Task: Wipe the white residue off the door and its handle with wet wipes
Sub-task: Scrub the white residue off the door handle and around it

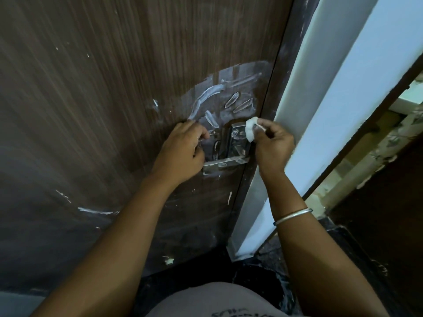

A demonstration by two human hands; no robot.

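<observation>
A dark wood-grain door (96,106) fills the view, smeared with white residue (212,99) above its metal handle (235,145). The handle's plate and lever carry white smudges too. My right hand (272,147) pinches a balled white wet wipe (250,129) against the top right of the handle plate. My left hand (183,152) is curled against the door just left of the handle, its fingers closed; whether it grips part of the handle is hidden.
A white door frame (320,110) runs along the door's right edge, close to my right hand. More white streaks (96,211) mark the lower door. Dark speckled floor (258,277) lies below. A rough opening with debris (389,133) shows at the far right.
</observation>
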